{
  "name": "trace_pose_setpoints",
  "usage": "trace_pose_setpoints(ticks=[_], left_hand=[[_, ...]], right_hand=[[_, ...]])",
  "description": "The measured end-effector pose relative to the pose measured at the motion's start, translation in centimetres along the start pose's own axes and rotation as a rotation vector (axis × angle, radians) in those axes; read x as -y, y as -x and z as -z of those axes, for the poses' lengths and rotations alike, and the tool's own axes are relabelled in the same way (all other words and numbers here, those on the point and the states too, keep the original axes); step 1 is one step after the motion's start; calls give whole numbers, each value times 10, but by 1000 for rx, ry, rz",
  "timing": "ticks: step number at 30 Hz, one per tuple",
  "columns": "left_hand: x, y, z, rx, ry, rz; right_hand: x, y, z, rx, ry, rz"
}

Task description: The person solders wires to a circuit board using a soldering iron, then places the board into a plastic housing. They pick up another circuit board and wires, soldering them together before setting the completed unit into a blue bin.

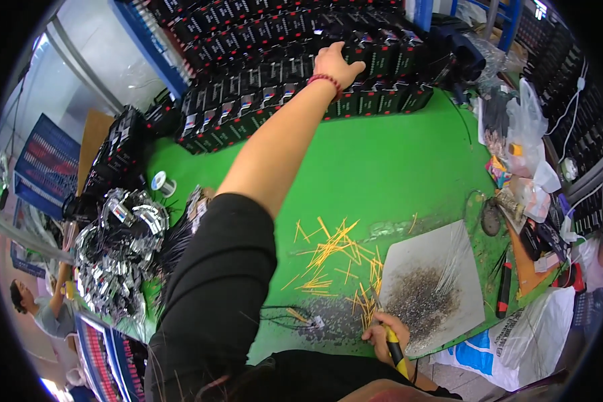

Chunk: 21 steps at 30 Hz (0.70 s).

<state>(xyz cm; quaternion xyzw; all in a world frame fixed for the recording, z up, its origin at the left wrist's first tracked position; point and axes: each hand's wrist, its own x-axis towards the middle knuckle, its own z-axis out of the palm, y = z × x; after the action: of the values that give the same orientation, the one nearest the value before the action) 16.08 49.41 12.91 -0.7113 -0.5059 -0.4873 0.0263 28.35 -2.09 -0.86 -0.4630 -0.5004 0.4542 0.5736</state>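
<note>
My left arm stretches across the bench, and my left hand (pixel 338 65) is over the rows of black boxes (pixel 375 57) at the far side. Its thumb stands apart from the fingers; whether the fingertips touch a box cannot be made out. Close to the near edge, my right hand (pixel 388 333) is closed around a soldering iron (pixel 396 354) with a yellow and black handle. Thin yellow tubes (pixel 335 244) lie scattered just beyond that hand. Beside it is a grey-white sheet (pixel 469 288) covered with dark crumbs and fine wire-like strands.
On the left lies a heap of shiny silver parts with black leads (pixel 117 248), near a solder spool (pixel 163 184). A red and black tool (pixel 504 289) rests at the right, by plastic bags (pixel 526 167). A co-worker (pixel 43 311) is at far left.
</note>
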Motion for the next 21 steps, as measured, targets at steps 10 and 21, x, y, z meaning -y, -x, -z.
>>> trace_pose_setpoints(ticks=[10, 21], left_hand=[[-72, 72, 181, 297, 258, -269], [-103, 278, 355, 1031, 70, -1165]], right_hand=[[-4, 12, -3, -32, 34, 105], [97, -91, 5, 26, 709, 720]])
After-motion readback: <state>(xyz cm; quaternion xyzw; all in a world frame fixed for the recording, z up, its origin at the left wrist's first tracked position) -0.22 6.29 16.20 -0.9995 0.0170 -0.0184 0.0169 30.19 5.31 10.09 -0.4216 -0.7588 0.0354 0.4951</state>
